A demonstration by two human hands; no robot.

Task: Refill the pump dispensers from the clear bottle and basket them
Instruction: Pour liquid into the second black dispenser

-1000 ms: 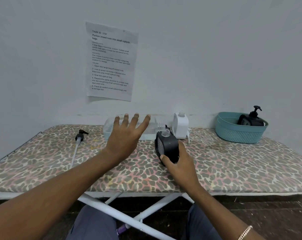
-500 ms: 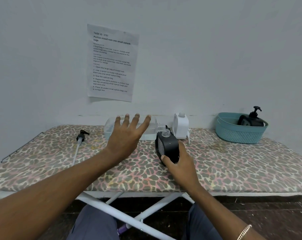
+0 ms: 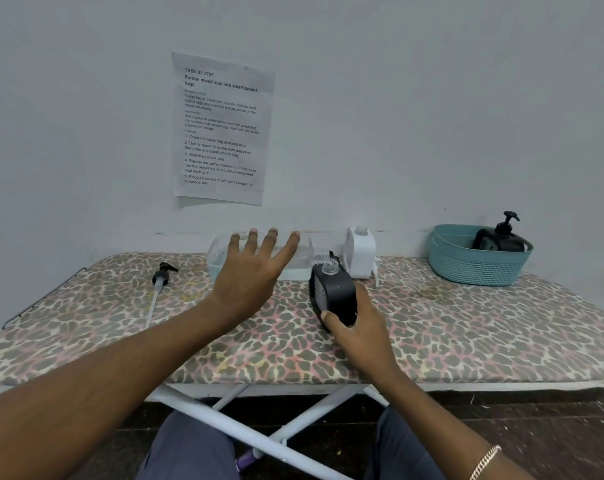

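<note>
Black and uncapped, a pump dispenser [image 3: 335,292] is gripped by the right hand [image 3: 357,329] on the leopard-print board [image 3: 466,327], while the left hand [image 3: 253,271] is held open, fingers spread, over the clear bottle [image 3: 219,259] lying sideways. A white dispenser [image 3: 361,252] is seen behind; another black dispenser [image 3: 498,239] is seated in the teal basket [image 3: 466,270], far right.

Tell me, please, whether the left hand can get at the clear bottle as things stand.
Probably yes. The left hand is open, fingers spread, just in front of the clear bottle, with nothing between them. The black dispenser gripped by the right hand stands by the bottle's neck, off to the side.
</note>
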